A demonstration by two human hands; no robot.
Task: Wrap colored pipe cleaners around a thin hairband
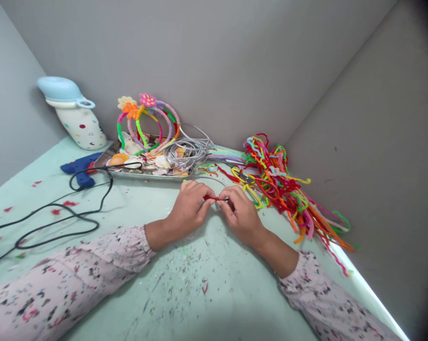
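My left hand [190, 206] pinches a short red pipe cleaner [209, 197] between thumb and fingers, near the middle of the table. Opposite it, my right hand [240, 213] is closed at the other end of the red piece, fingertips almost touching those of the left. A thin grey wire [214, 179] curves just behind the hands; whether it runs into the fingers is hidden. A small bright green tip [184, 180] shows above the left knuckles.
Behind stands a metal tray [146, 176] with headbands [171, 123], coiled wire [192, 151] and scraps. Pipe cleaners [281, 180] and yellow-handled scissors [247, 182] lie right. Left are a blue glue gun [80, 168], its black cord [89, 215] and a white bottle [80, 125].
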